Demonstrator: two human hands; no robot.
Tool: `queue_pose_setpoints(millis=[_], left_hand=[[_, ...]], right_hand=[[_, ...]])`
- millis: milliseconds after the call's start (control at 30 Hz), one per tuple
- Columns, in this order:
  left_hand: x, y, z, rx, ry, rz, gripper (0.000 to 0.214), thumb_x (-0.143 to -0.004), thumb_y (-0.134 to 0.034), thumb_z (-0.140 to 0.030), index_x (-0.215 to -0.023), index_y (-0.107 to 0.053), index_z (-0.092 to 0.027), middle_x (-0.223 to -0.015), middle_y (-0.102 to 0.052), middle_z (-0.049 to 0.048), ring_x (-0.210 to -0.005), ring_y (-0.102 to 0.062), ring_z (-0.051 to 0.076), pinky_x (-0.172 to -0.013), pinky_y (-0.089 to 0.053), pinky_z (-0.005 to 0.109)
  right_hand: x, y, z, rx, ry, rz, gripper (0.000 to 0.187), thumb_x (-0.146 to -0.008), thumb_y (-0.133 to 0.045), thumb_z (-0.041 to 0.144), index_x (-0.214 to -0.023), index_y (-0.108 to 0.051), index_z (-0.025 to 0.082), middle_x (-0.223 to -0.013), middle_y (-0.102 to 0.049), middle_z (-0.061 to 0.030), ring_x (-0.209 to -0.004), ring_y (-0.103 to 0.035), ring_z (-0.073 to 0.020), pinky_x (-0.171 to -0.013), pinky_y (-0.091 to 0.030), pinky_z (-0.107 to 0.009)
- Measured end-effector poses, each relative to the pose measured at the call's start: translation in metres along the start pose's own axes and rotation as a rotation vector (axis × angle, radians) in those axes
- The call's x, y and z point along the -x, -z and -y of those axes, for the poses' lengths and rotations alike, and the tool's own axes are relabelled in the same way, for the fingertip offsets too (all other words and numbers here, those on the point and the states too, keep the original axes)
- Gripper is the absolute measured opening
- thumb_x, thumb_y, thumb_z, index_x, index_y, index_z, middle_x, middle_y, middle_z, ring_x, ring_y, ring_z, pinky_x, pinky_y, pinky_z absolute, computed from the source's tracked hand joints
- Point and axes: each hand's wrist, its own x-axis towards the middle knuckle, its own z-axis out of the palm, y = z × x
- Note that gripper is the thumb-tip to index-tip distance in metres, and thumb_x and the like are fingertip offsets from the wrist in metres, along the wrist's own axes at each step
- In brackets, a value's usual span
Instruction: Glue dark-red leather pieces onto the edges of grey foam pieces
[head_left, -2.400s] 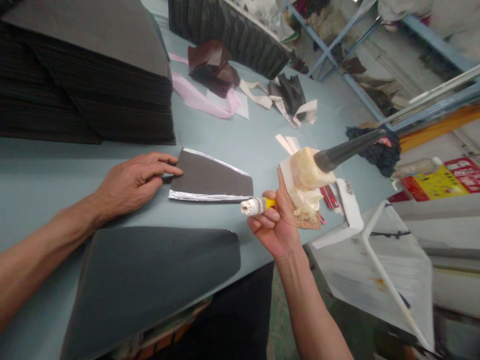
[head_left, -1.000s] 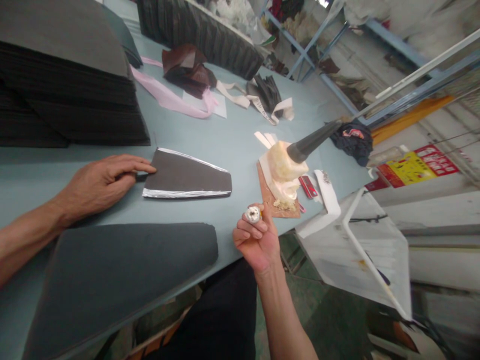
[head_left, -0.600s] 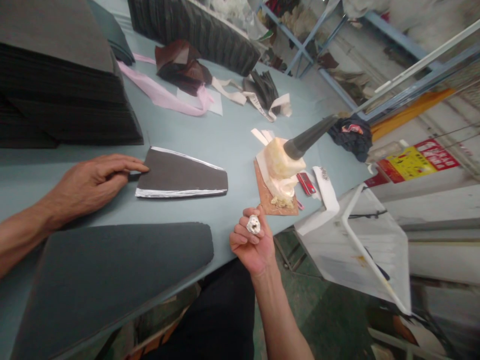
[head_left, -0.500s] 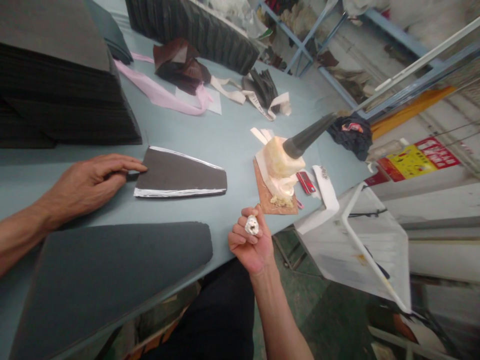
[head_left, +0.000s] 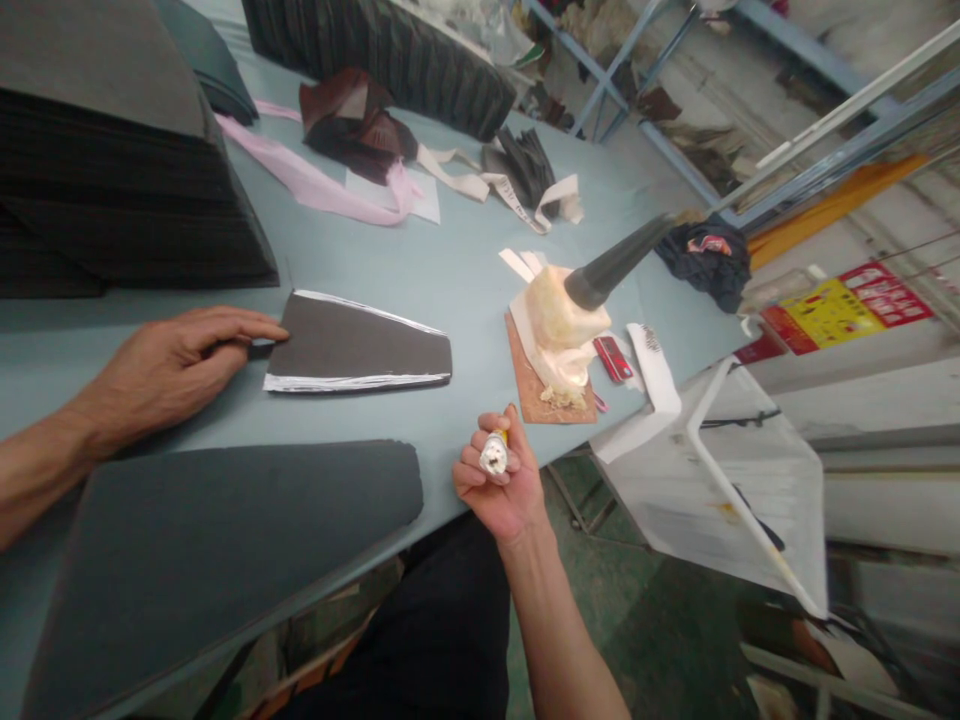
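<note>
My left hand lies palm down on the table, fingers stretched out. Its fingertips rest at the left edge of a dark tapered panel that has white, glue-like bands along its two long edges. My right hand is closed around a short rod-like tool with a white-crusted end and a bit of yellow; the rest of it is hidden in the fist. Just beyond that hand, a cream container with a black spout stands on a brown board with dried residue. Nearer my body lies a larger dark panel.
A tall stack of dark sheets stands at the left. Across the back are a row of black pieces, a pink strip and dark scraps. A red box lies right of the container; a white bin stands beyond the table edge.
The tool in my right hand has tilted slightly, showing more yellow, and that hand has shifted a little left. My left hand stays at the panel's edge. The view has moved slightly.
</note>
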Motion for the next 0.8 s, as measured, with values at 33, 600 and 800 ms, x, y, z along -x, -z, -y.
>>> queue_pose_setpoints(millis=[33,600,800], left_hand=[[0.000,0.000,0.001,-0.001,0.001,0.004,0.051,-0.088,-0.042,-0.051,-0.114,-0.078,-0.025,-0.132,-0.078,0.0034,-0.125,-0.071,0.027,-0.126,-0.047,0.046],[0.001,0.005,-0.010,0.060,0.064,0.032,0.045,-0.086,-0.049,-0.045,-0.110,-0.078,-0.021,-0.128,-0.079,0.0111,-0.122,-0.071,0.030,-0.121,-0.050,0.048],[-0.003,0.007,-0.015,0.015,0.163,0.062,0.058,-0.088,-0.049,-0.063,-0.118,-0.077,-0.022,-0.125,-0.080,0.0099,-0.117,-0.072,0.029,-0.112,-0.054,0.041]], right_hand=[[0.000,0.000,0.000,0.007,-0.002,-0.010,0.035,-0.108,-0.063,0.044,-0.083,-0.050,0.023,-0.049,-0.016,0.0179,-0.047,-0.001,-0.0075,-0.050,-0.031,-0.015],[-0.009,0.013,0.009,0.112,-0.017,-0.032,0.037,-0.094,-0.083,0.044,-0.084,-0.053,0.023,-0.050,-0.011,0.0180,-0.044,-0.009,-0.0055,-0.053,-0.038,-0.014],[-0.013,0.021,0.010,0.018,-0.016,-0.007,0.035,-0.093,-0.084,0.039,-0.084,-0.054,0.023,-0.051,-0.016,0.0178,-0.045,-0.010,-0.0058,-0.050,-0.036,-0.015]])
